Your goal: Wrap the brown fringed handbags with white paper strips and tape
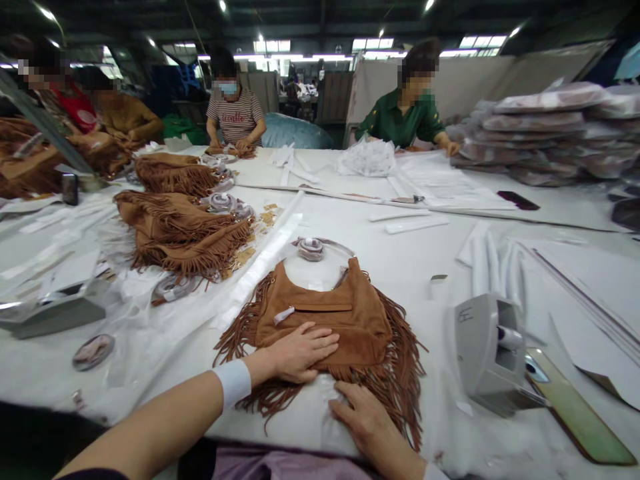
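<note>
A brown suede handbag [325,303] with long fringe lies flat on the table in front of me, its zip pocket facing up. Beyond its top opening sits a coiled strap [311,249] wrapped in thin covering. My left hand [303,350] rests palm down on the lower front of the bag, fingers stretched out. Close to the bag's bottom edge, my right hand [367,417] lies low over the fringe [400,393], its fingers slightly bent and apart. Beside its fingertips is a piece of clear plastic [329,407]; whether they touch it I cannot tell.
Tape dispensers stand at right [487,353] and left [55,307]. A phone [580,407] lies at the right. Brown fringed bags [180,230] are piled at the left, wrapped bags [545,127] at the back right. Several co-workers sit or stand across the table.
</note>
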The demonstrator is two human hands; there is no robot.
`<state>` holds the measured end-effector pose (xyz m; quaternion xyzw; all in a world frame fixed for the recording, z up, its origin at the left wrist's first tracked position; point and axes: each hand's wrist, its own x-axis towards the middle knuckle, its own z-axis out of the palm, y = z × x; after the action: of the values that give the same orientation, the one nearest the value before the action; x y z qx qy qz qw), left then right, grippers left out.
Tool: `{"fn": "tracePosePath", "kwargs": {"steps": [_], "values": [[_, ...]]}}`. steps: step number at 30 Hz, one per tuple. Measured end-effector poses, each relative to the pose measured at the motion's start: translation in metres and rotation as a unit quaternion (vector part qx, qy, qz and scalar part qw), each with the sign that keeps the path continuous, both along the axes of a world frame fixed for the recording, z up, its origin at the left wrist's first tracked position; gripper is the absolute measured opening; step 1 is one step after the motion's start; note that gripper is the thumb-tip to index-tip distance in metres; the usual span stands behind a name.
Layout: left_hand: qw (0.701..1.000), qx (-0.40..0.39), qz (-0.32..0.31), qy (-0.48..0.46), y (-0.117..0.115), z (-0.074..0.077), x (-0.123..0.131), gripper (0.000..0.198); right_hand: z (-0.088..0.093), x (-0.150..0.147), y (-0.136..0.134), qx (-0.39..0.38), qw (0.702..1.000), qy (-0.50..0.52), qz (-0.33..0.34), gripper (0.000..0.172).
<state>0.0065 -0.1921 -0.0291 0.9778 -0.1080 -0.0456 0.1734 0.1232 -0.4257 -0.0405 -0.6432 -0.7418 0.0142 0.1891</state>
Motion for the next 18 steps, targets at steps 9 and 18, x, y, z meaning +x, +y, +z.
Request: {"fn": "tracePosePath", "kwargs": {"steps": [9,18], "values": [[1.000,0.009,-0.018,-0.012,0.016,0.001,0.001,0.077,-0.004,-0.022,0.019,0.107,0.990,0.089,-0.002,0.027],[1.000,-0.010,-0.014,-0.003,0.010,-0.001,0.004,0.084,-0.062,-0.029,0.024,0.218,0.976,-0.004,-0.012,0.035]]}}
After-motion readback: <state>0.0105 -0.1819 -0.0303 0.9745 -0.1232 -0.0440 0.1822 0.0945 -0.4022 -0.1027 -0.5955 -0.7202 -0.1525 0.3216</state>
